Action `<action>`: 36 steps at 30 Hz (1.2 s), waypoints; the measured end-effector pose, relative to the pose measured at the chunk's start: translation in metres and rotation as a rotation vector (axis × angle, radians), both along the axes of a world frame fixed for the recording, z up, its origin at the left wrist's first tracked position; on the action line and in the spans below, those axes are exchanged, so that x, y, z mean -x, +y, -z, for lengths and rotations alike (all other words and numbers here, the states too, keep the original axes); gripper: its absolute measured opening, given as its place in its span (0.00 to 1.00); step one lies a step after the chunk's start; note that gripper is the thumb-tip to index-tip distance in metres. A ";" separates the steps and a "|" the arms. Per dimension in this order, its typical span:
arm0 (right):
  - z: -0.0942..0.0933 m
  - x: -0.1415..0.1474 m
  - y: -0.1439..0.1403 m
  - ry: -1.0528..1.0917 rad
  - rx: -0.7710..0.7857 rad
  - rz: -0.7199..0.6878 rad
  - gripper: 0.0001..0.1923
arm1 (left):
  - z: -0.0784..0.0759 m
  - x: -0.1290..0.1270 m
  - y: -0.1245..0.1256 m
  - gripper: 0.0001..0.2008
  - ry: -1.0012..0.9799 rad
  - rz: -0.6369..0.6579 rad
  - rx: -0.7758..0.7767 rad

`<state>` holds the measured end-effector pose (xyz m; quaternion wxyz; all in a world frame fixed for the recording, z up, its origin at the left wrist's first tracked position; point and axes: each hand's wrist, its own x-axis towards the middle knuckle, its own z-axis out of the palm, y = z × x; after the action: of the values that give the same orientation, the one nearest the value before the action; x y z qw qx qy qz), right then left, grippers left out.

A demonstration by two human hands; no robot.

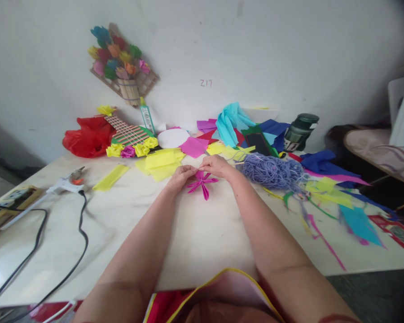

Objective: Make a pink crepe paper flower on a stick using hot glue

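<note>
A magenta paper flower (pixel 202 183) with several narrow, creased petals hangs just above the table, held at its upper petal. My left hand (pixel 184 174) is closed, its fingertips pinching that petal from the left. From the other side my right hand (pixel 216 165) pinches the same spot, its fingertips meeting those of the left. Behind the hands lie a magenta paper square (pixel 194 146) and a stack of yellow paper sheets (pixel 163 162). A tangle of purple-blue yarn (pixel 272 171) sits right of my right hand.
On the left are a white glue gun (pixel 65 183) with a black cord, a power strip (pixel 11 208) and a yellow strip (pixel 111 177). Behind stand a glue bottle (pixel 147 117), a red plastic bag (pixel 87 138) and a dark green jar (pixel 300 132). Paper scraps (pixel 360 224) litter the right.
</note>
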<state>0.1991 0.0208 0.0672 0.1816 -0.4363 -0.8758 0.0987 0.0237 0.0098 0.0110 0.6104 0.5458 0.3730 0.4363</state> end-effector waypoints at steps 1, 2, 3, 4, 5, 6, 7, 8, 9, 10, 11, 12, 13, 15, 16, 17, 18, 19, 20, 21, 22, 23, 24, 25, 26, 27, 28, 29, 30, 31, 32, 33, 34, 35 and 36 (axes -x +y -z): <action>-0.001 0.000 0.000 -0.005 0.002 0.001 0.09 | 0.000 0.000 0.000 0.14 0.006 -0.002 -0.004; -0.001 0.000 0.000 -0.008 0.007 0.002 0.09 | -0.001 0.000 0.000 0.14 0.009 -0.003 -0.008; -0.002 0.000 -0.001 -0.009 0.014 0.004 0.09 | -0.001 0.000 -0.001 0.14 0.012 -0.004 -0.011; -0.002 0.001 -0.001 -0.010 0.022 0.006 0.09 | -0.001 0.000 -0.001 0.14 0.016 -0.003 -0.013; -0.003 0.001 -0.001 -0.010 0.027 0.008 0.10 | -0.001 0.000 -0.001 0.14 0.022 0.000 -0.015; -0.004 0.001 -0.002 -0.009 0.026 0.007 0.10 | -0.001 0.000 -0.001 0.14 0.028 0.002 -0.018; -0.004 0.001 -0.002 -0.009 0.018 0.005 0.09 | -0.002 0.000 -0.002 0.14 0.035 0.002 -0.020; -0.005 0.001 -0.003 -0.009 0.009 0.001 0.09 | -0.002 -0.001 -0.002 0.14 0.042 -0.001 -0.022; -0.006 0.001 -0.004 -0.011 0.000 -0.002 0.09 | -0.002 -0.001 -0.002 0.14 0.047 -0.006 -0.024; -0.006 0.001 -0.004 -0.014 -0.009 -0.004 0.09 | -0.003 -0.001 -0.002 0.14 0.048 -0.009 -0.026; -0.006 0.001 -0.005 -0.019 -0.015 -0.005 0.09 | -0.003 -0.001 -0.003 0.14 0.048 -0.011 -0.027; -0.007 0.001 -0.005 -0.025 -0.017 -0.004 0.09 | -0.004 -0.001 -0.003 0.14 0.047 -0.008 -0.027; -0.007 0.001 -0.006 -0.032 -0.019 0.000 0.09 | -0.004 -0.001 -0.003 0.14 0.047 -0.002 -0.026; -0.008 0.001 -0.006 -0.040 -0.025 0.008 0.09 | -0.004 -0.001 -0.003 0.14 0.043 0.009 -0.020; -0.008 0.001 -0.006 -0.042 -0.027 0.014 0.09 | -0.004 -0.001 -0.003 0.14 0.040 0.014 -0.017; -0.008 0.001 -0.006 -0.042 -0.027 0.019 0.09 | -0.004 -0.001 -0.004 0.13 0.034 0.019 -0.013; -0.007 0.001 -0.006 -0.038 -0.027 0.023 0.08 | -0.004 -0.001 -0.004 0.13 0.025 0.024 -0.011; -0.007 0.001 -0.006 -0.032 -0.024 0.025 0.08 | -0.004 -0.001 -0.004 0.13 0.016 0.030 -0.008; -0.007 0.001 -0.006 -0.025 -0.020 0.026 0.08 | -0.004 -0.001 -0.004 0.13 0.008 0.036 -0.007; -0.006 0.001 -0.006 -0.018 -0.016 0.028 0.08 | -0.004 -0.001 -0.004 0.13 0.002 0.039 -0.006; -0.006 0.000 -0.006 -0.012 -0.012 0.030 0.08 | -0.003 -0.001 -0.004 0.12 0.001 0.040 -0.005; -0.006 0.000 -0.006 -0.007 -0.007 0.034 0.07 | -0.003 -0.001 -0.003 0.12 0.004 0.038 -0.004; -0.006 0.000 -0.006 -0.004 -0.002 0.041 0.07 | -0.003 -0.001 -0.003 0.12 0.009 0.036 -0.004; -0.006 0.000 -0.006 -0.003 0.002 0.048 0.07 | -0.003 -0.002 -0.003 0.13 0.014 0.033 -0.003; -0.005 0.001 -0.006 -0.003 0.004 0.056 0.07 | -0.003 -0.002 -0.003 0.13 0.019 0.032 -0.001; -0.005 0.001 -0.005 -0.002 0.004 0.063 0.07 | -0.003 -0.002 -0.003 0.13 0.021 0.033 0.001; -0.005 0.001 -0.005 -0.002 0.007 0.070 0.07 | -0.003 -0.002 -0.003 0.13 0.022 0.035 0.002; -0.005 0.001 -0.005 0.000 0.010 0.075 0.07 | -0.003 -0.002 -0.003 0.13 0.022 0.037 0.003; -0.005 0.001 -0.005 0.003 0.013 0.080 0.07 | -0.004 -0.003 -0.003 0.13 0.022 0.039 0.004; -0.004 0.001 -0.005 0.006 0.016 0.082 0.07 | -0.004 -0.003 -0.003 0.13 0.022 0.041 0.005; -0.004 0.001 -0.004 0.007 0.017 0.083 0.06 | -0.004 -0.003 -0.004 0.13 0.023 0.041 0.006; -0.004 0.001 -0.004 0.006 0.016 0.082 0.06 | -0.004 -0.003 -0.004 0.13 0.025 0.040 0.008; -0.004 0.001 -0.004 0.004 0.014 0.080 0.06 | -0.004 -0.003 -0.004 0.13 0.025 0.039 0.009; -0.004 0.001 -0.005 0.000 0.011 0.078 0.06 | -0.004 -0.003 -0.004 0.13 0.025 0.038 0.009; -0.005 0.001 -0.005 -0.007 0.009 0.077 0.07 | -0.003 -0.003 -0.003 0.13 0.025 0.038 0.006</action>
<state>0.1980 0.0158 0.0717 0.1802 -0.4707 -0.8585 0.0943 0.0268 0.0066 0.0143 0.6153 0.5564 0.3716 0.4169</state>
